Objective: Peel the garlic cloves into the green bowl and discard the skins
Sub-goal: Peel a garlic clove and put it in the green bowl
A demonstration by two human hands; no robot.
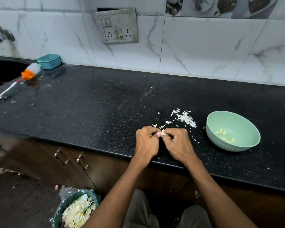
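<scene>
My left hand (146,142) and my right hand (179,143) meet above the front of the black counter (97,109), both pinching one small garlic clove (162,133) between the fingertips. The clove is mostly hidden by my fingers. To the right stands the green bowl (217,119) with several peeled cloves (224,136) lying in it. A heap of white garlic skins (187,119) lies on the counter just beyond my hands, with loose flakes scattered around.
On the floor at lower left stands a green bin (62,209) holding skins and scraps. A bottle brush (20,81) and a teal box (48,61) lie at the far left by the sink (2,71). Cabinet handles (81,162) sit under the counter edge.
</scene>
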